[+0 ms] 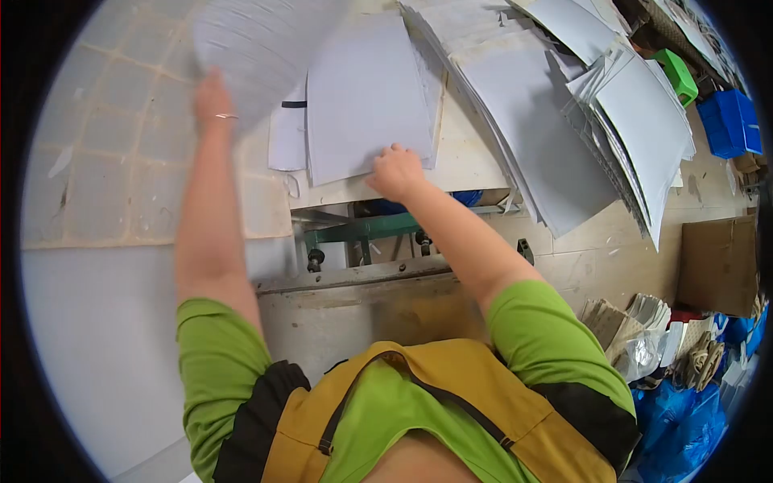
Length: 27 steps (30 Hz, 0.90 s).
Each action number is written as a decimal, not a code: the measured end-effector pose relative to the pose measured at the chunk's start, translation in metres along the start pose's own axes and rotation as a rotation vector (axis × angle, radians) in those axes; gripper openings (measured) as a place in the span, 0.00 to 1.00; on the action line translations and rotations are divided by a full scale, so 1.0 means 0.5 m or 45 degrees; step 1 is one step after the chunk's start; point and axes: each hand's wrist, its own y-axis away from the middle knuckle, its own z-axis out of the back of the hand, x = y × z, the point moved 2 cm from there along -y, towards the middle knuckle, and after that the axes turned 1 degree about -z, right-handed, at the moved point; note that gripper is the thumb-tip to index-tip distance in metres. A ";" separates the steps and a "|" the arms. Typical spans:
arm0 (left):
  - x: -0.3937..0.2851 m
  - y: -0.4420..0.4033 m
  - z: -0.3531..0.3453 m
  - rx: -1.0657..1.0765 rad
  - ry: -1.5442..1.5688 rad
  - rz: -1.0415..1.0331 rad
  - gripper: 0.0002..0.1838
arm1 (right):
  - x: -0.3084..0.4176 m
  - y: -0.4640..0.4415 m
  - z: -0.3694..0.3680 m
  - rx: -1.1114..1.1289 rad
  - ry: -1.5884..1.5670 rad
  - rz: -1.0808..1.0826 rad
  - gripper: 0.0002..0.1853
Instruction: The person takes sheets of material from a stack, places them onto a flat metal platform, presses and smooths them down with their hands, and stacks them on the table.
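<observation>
My left hand [213,98] is closed on the edge of a large white sheet [254,52], which is lifted, curved and blurred by motion at the top left. A stack of white sheets [366,101] lies on the table ahead of me. My right hand [396,171] rests at the near edge of this stack with its fingers curled in. Whether a sheet's edge is between those fingers is hidden. A narrow white piece with a black strip [295,105] sticks out left of the stack.
On the left is a gridded, glue-stained surface [105,153]. Tall piles of sheets [523,113] stand at the right, overhanging the table. A green metal frame [362,229] runs below the table edge. A cardboard box [717,266], blue crate [729,121] and blue bags [680,427] lie further right.
</observation>
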 end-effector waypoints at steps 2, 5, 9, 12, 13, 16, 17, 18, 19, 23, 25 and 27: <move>-0.040 -0.091 0.159 -0.223 -0.147 -0.078 0.30 | -0.017 -0.023 0.038 0.056 -0.206 -0.078 0.18; -0.195 0.007 0.410 -0.314 0.133 -0.305 0.22 | -0.050 -0.043 0.036 0.110 -0.490 -0.139 0.20; -0.250 0.272 0.513 0.381 0.104 -0.886 0.24 | -0.113 -0.037 0.018 -0.086 -1.728 -0.336 0.24; -0.285 0.534 0.490 1.113 0.074 -0.872 0.36 | -0.188 0.002 -0.005 -0.545 -1.849 -0.168 0.24; -0.288 0.621 0.479 1.319 0.127 -0.900 0.38 | -0.188 0.056 0.034 -0.530 -2.228 -0.249 0.24; -0.269 0.869 0.422 1.934 0.325 -0.899 0.39 | -0.179 0.214 0.129 -0.697 -2.359 -0.468 0.23; -0.243 0.962 0.392 1.930 0.466 -1.010 0.40 | -0.168 0.265 0.142 -0.870 -2.129 -0.569 0.23; -0.253 1.000 0.408 1.938 0.505 -1.004 0.40 | -0.149 0.311 0.140 -0.859 -2.101 -0.594 0.23; -0.269 1.025 0.420 2.007 0.625 -0.873 0.39 | -0.126 0.354 0.138 -0.773 -1.785 -0.562 0.24; -0.305 1.057 0.463 2.171 0.874 -0.663 0.37 | 0.010 0.494 0.051 -0.671 -0.217 0.014 0.29; -0.303 1.047 0.469 2.273 0.836 -0.777 0.35 | 0.075 0.548 -0.026 -0.447 0.212 0.125 0.31; -0.235 1.035 0.414 1.043 0.742 -0.712 0.29 | 0.127 0.585 -0.016 -0.355 0.192 0.056 0.32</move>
